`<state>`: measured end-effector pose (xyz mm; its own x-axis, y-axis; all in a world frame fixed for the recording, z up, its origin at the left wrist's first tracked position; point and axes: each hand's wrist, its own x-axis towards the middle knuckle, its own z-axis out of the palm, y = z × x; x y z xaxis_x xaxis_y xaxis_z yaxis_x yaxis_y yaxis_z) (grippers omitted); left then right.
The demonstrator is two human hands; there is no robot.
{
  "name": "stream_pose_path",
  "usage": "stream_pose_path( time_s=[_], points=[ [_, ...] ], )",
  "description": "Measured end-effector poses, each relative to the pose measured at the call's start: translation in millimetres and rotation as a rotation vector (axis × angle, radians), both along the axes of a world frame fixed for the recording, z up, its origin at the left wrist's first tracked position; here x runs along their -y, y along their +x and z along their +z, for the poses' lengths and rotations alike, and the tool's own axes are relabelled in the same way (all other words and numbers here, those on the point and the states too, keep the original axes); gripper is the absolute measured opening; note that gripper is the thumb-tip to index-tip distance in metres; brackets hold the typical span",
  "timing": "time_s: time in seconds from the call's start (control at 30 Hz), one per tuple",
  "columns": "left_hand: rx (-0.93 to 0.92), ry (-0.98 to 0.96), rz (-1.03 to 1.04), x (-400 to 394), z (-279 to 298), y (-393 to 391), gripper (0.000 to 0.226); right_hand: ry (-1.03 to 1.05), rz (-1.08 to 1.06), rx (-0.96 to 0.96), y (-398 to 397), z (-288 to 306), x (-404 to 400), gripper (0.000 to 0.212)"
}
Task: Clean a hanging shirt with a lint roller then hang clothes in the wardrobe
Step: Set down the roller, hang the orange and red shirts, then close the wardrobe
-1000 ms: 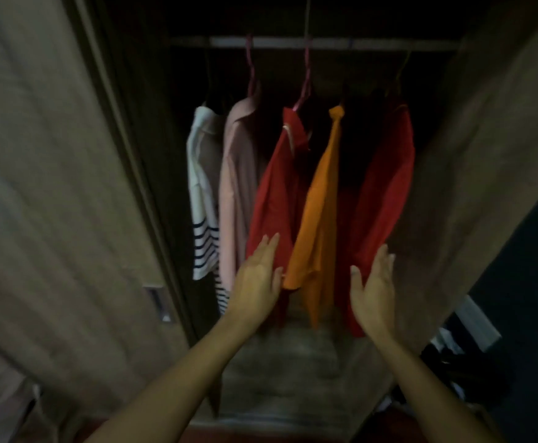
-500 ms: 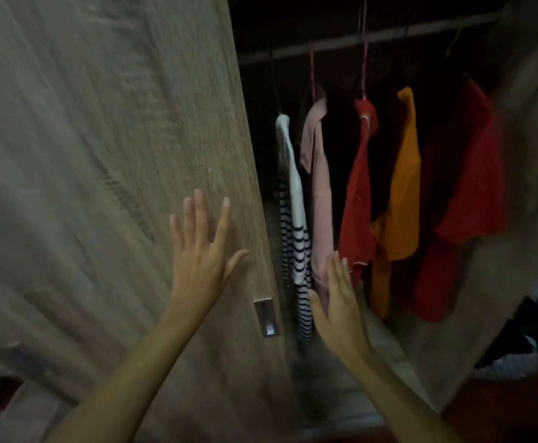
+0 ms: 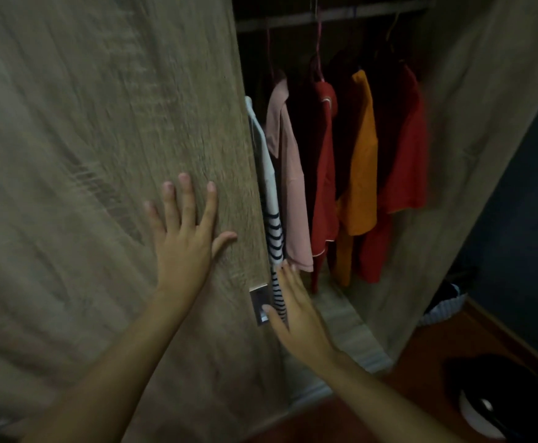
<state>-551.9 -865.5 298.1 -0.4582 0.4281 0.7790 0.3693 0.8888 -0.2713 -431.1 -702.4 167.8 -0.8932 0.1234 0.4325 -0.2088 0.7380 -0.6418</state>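
Shirts hang in a row inside the wardrobe (image 3: 472,155), on a rail (image 3: 334,16) whose left end the door (image 3: 101,155) hides. I count five: a white striped shirt (image 3: 272,199) half covered by the door's edge, a pink shirt (image 3: 290,174), a dark red shirt (image 3: 325,187), an orange shirt (image 3: 362,167) and a bright red shirt (image 3: 405,161). Their hangers are mostly lost in shadow. My left hand (image 3: 184,241) lies flat on the door, fingers spread, holding nothing. My right hand (image 3: 296,311) is open too, its thumb at the small metal handle (image 3: 260,302), its fingertips reaching the striped hem. Dim, blurred things I cannot identify sit on the floor (image 3: 421,394) at lower right.
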Motion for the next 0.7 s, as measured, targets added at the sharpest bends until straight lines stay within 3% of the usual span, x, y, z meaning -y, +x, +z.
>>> stream_pose_path(
  time_s=[0.27, 0.43, 0.6, 0.7],
  points=[
    [0.008, -0.008, -0.004, -73, 4, 5, 0.089, 0.067, -0.092, 0.070, -21, 6, -3, 0.092],
    [0.010, -0.100, -0.142, -121, 17, 25, 0.079, 0.096, -0.226, 0.094, -33, 7, -38, 0.110],
    [-0.002, 0.064, -0.125, -133, 46, 19, 0.092, 0.187, -0.371, 0.212, -38, 0, -93, 0.118],
    [-0.005, 0.039, -0.104, -155, 52, 7, 0.099, 0.302, -0.460, 0.248, -38, 1, -127, 0.115]
  ],
)
